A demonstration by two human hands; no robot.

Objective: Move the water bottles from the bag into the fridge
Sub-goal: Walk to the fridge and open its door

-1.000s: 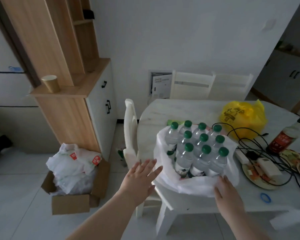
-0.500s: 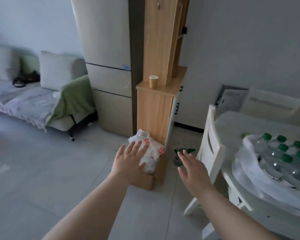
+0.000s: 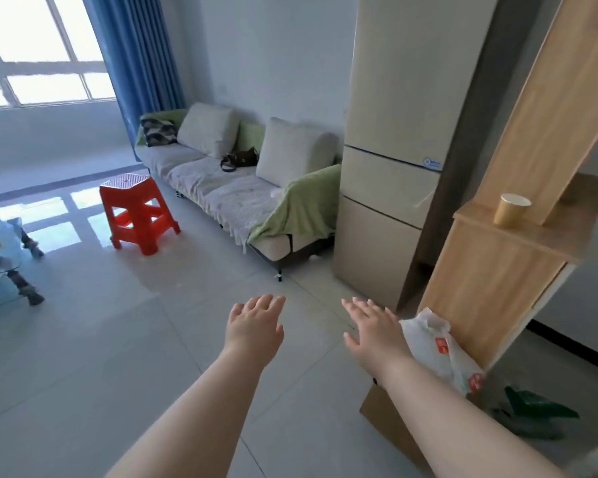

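Observation:
A tall beige fridge (image 3: pixel 390 174) with three closed doors stands right of centre, between the sofa and a wooden cabinet. My left hand (image 3: pixel 254 327) and my right hand (image 3: pixel 377 331) are stretched out in front of me over the floor, palms down, fingers apart, both holding nothing. They are well short of the fridge. The bag of water bottles and the table are out of view.
A wooden cabinet (image 3: pixel 508 270) with a paper cup (image 3: pixel 510 209) stands right of the fridge. A cardboard box (image 3: pixel 390 422) with white plastic bags (image 3: pixel 439 350) sits on the floor under my right arm. A sofa (image 3: pixel 242 191), a red stool (image 3: pixel 137 212) and a glass table (image 3: pixel 0 267) lie to the left.
My view has swung left, away from the table and the bottles, which have left the frame. The fridge, sofa and window now fill the view. Both hands stay out, holding nothing.

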